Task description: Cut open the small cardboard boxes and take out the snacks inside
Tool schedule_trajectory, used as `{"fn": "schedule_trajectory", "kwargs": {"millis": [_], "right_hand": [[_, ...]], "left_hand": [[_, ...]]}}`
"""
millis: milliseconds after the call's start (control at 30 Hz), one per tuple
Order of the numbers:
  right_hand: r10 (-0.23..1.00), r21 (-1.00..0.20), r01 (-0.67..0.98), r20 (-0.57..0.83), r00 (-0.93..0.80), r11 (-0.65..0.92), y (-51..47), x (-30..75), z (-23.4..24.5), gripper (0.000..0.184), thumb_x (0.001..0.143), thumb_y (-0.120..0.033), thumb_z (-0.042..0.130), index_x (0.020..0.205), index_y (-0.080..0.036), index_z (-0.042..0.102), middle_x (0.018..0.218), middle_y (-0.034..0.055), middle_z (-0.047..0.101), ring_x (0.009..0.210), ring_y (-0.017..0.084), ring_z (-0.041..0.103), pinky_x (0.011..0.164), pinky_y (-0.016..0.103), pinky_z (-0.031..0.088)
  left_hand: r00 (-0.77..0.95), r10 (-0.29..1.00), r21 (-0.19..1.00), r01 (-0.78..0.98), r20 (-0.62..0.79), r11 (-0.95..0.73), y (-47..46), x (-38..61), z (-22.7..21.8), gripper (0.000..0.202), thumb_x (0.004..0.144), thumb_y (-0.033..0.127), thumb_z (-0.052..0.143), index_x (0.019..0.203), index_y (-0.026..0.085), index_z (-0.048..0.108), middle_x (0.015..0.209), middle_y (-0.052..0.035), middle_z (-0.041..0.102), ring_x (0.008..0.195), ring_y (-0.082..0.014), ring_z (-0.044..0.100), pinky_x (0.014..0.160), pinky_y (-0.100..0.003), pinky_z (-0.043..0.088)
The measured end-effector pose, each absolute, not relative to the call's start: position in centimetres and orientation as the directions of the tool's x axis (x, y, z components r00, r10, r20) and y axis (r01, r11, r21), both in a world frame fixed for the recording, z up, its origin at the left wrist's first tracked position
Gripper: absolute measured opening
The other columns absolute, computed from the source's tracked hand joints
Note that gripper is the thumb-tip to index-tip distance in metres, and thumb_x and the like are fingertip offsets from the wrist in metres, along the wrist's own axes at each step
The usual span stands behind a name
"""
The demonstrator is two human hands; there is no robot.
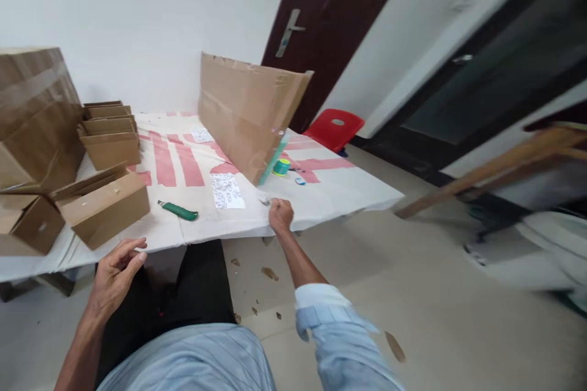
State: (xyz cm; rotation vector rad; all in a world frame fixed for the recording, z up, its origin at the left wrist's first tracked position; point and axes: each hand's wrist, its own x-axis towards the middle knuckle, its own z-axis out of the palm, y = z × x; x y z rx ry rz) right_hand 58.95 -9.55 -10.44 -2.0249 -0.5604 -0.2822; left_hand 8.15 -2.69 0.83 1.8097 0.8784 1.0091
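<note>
My left hand (118,269) is open, fingers stretched out with nothing in them, just off the table's front edge and below a small cardboard box (110,208). My right hand (280,215) is closed at the table edge. A small pale, shiny thing (265,200) shows at its fingers, too blurred to name. To its left a printed sheet (227,190) lies flat. Farther left is a green utility knife (178,211). Behind my right hand stand a large cardboard panel or flattened box (250,110), on edge, and a teal tape roll (281,167).
Several small open boxes (112,149) and a big carton (36,116) crowd the table's left side. A second sheet (202,135) lies at the back. A red chair (334,127) stands beyond the table. Cardboard scraps (269,273) litter the floor. A wooden frame (486,171) is at right.
</note>
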Motion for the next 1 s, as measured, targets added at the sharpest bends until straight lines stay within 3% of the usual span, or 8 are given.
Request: {"fn": "schedule_trajectory", "kwargs": {"millis": [200,300,400,533,633,833,1000], "right_hand": [[0.278,-0.774,0.574,0.509,0.815,-0.266,-10.3,54.7,-10.7,0.023,0.084,-0.042,0.044,0.072,-0.025,0.052,0.080,0.0073,0.058,0.083,0.025,0.054,0.082,0.042,0.050],[0.391,-0.757,0.635,0.544,0.743,-0.153,-8.9,50.4,-10.7,0.026,0.087,-0.045,0.047,0.074,-0.024,0.055,0.080,0.0066,0.061,0.081,0.024,0.057,0.077,0.039,0.051],[0.560,-0.727,0.686,0.562,0.608,-0.015,-6.4,45.3,-10.5,0.027,0.090,-0.044,0.050,0.077,-0.023,0.062,0.082,0.0066,0.066,0.081,0.023,0.061,0.074,0.036,0.053],[0.714,-0.685,0.713,0.575,0.400,0.152,-3.1,39.7,-9.8,0.024,0.091,-0.042,0.057,0.086,-0.024,0.072,0.093,0.0093,0.072,0.091,0.026,0.067,0.084,0.042,0.056],[0.759,-0.668,0.709,0.578,0.300,0.228,-1.6,37.1,-9.0,0.025,0.094,-0.043,0.059,0.096,-0.023,0.075,0.100,0.0115,0.074,0.099,0.029,0.069,0.091,0.046,0.057],[0.855,-0.768,0.547,0.490,0.170,0.332,0.2,34.0,-6.9,0.047,0.098,-0.048,0.059,0.137,-0.023,0.067,0.135,0.0151,0.068,0.115,0.028,0.070,0.091,0.044,0.061],[0.881,-0.789,0.505,0.461,0.109,0.350,1.4,32.3,-5.1,0.053,0.097,-0.046,0.062,0.146,-0.024,0.060,0.145,0.0163,0.062,0.119,0.029,0.069,0.092,0.046,0.062]], "left_hand": [[0.124,0.877,0.834,0.272,0.464,-0.480,-1.9,4.4,1.4,0.027,0.088,0.044,0.075,0.100,0.021,0.080,0.093,-0.0045,0.073,0.079,-0.0166,0.068,0.070,-0.027,0.058],[-0.021,0.866,0.811,0.365,0.499,-0.458,-0.8,2.5,1.2,0.030,0.086,0.046,0.075,0.101,0.020,0.077,0.095,-0.0035,0.069,0.080,-0.0166,0.068,0.069,-0.028,0.060],[-0.109,0.856,0.804,0.420,0.505,-0.421,1.0,1.0,0.7,0.048,0.079,0.050,0.081,0.116,0.021,0.072,0.110,-0.0068,0.067,0.096,-0.0222,0.070,0.074,-0.032,0.063],[-0.048,0.891,0.818,0.422,0.452,-0.392,3.9,-0.5,-0.1,0.096,0.066,0.052,0.093,0.149,0.025,0.053,0.145,-0.0162,0.057,0.133,-0.0367,0.060,0.091,-0.044,0.063],[0.054,0.919,0.837,0.395,0.391,-0.379,5.8,-1.1,-0.3,0.116,0.061,0.051,0.097,0.160,0.028,0.041,0.160,-0.0199,0.046,0.148,-0.0438,0.048,0.102,-0.052,0.058],[0.198,0.918,0.876,0.284,0.343,-0.389,8.3,-1.1,-0.4,0.120,0.063,0.049,0.097,0.163,0.027,0.035,0.168,-0.0209,0.038,0.156,-0.0441,0.037,0.112,-0.057,0.050],[0.216,0.897,0.868,0.244,0.387,-0.433,9.9,-1.1,-1.4,0.112,0.063,0.045,0.097,0.157,0.022,0.041,0.166,-0.0209,0.039,0.155,-0.0405,0.039,0.118,-0.054,0.045]]}}
